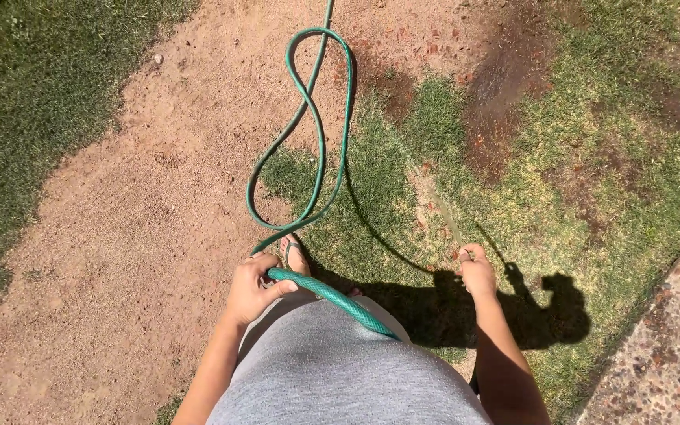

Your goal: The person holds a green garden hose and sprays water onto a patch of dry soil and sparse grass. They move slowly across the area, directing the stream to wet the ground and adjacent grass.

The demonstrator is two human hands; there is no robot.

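- Sunlit ground is filling the view: a broad patch of bare sandy soil (120, 212) is lying between a strip of darker green lawn (33, 94) on the left and patchy, partly dried grass (592, 181) on the right.
- Along the lower right edge, a rough pebbled concrete border (670, 346) is running beside the grass.
- The left hand (252, 290) is closing around a green ribbed rubber garden hose (316, 157), thumb over the top, gripping it just in front of the person's grey skirt (332, 370).
- From that grip the hose is running forward in a long crossed loop over the soil and grass and leaving by the top edge; its other part is passing back across the skirt.
- The right hand (478, 271) is clenching over the grass; what it is holding is too small to tell.
- A sandalled foot (294, 256) is showing just beside the left hand.
- The person's shadow (466, 307) is falling on the grass.
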